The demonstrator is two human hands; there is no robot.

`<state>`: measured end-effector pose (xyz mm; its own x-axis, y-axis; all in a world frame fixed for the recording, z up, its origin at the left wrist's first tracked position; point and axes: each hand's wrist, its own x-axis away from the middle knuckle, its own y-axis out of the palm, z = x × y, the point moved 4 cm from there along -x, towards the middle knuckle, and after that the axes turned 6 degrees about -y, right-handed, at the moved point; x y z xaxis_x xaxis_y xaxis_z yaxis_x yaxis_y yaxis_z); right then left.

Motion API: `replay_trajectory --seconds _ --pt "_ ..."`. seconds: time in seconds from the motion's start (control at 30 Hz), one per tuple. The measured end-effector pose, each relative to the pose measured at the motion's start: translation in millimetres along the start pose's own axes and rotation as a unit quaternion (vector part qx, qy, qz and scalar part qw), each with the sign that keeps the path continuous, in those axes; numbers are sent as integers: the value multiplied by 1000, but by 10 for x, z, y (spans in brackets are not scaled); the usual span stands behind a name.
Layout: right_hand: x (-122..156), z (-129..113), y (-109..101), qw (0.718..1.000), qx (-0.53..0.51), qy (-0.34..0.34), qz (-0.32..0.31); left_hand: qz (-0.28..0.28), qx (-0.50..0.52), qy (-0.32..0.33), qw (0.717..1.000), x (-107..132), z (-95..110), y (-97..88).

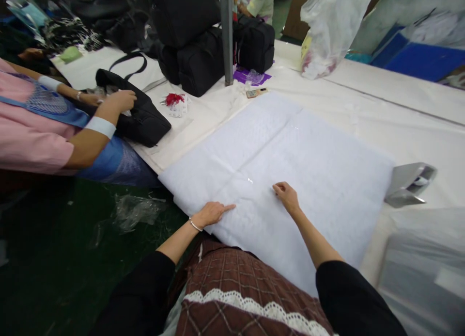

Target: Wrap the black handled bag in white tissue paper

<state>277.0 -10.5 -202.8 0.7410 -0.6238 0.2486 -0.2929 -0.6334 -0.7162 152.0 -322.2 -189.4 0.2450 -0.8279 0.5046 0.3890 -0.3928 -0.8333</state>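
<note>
A large white sheet of soft, padded-looking material (327, 161) lies flat in front of me, with a crease or seam line across it. Near its front left edge, my left hand (211, 214) rests on the sheet, index finger stretched out and nothing visible in it. My right hand (286, 195) is over the middle of the sheet, thumb and fingers pinched together; whatever they may hold is too small to make out. Between the hands and slightly beyond them, a few tiny shiny bits (250, 181) show on the sheet.
At left, a co-worker's hands (121, 101) work at a black bag (145, 115). Black bags (199, 59) stand by a metal post (227, 35). A phone-like object (256, 92), red-stringed tags (176, 103), a silver folded box (409, 183) and a plastic bag (327, 30) surround the sheet.
</note>
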Motion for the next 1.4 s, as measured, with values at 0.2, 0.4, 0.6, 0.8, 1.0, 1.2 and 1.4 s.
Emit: replay_trajectory --seconds 0.2,0.4,0.6,0.8,1.0,1.2,1.4 --pt "770 794 -457 984 52 -9 173 78 18 2 997 -54 -22 -126" --pt "1139 987 -13 954 247 -33 166 218 -78 45 972 -380 2 -284" --pt "1159 941 159 942 306 14 137 201 -113 116 966 -812 101 -182" --pt "983 932 121 933 336 32 123 192 -99 147 965 -1111 52 -124" --pt "564 862 -46 933 327 41 144 191 -96 161 963 -1348 48 -259" --pt "626 689 -112 914 317 88 238 227 -87 134 961 -1403 -98 -473" --pt "453 289 388 938 311 -30 151 201 -95 142 965 -1666 -232 -527"
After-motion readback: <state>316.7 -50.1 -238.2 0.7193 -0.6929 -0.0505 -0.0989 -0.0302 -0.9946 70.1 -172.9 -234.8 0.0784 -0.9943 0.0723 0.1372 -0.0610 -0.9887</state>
